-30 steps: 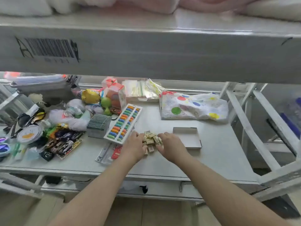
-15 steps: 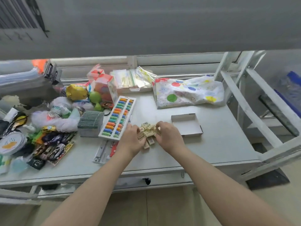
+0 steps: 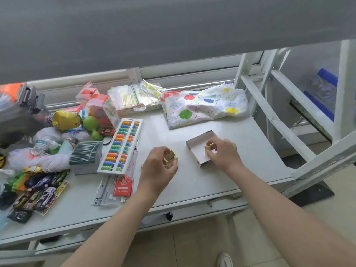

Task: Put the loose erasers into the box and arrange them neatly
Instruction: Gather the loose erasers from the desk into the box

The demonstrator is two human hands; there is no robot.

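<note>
The erasers (image 3: 170, 158) sit bunched in my left hand (image 3: 160, 166), fingers curled round the small stack just off the table (image 3: 192, 182). One more eraser (image 3: 208, 147) is pinched in my right hand (image 3: 223, 154), already over the open box (image 3: 194, 144). The box lies under my right hand, its long axis running away from me and rightward, so the right hand places first, I'd judge. An abacus (image 3: 120, 145) lies left of my left hand.
</note>
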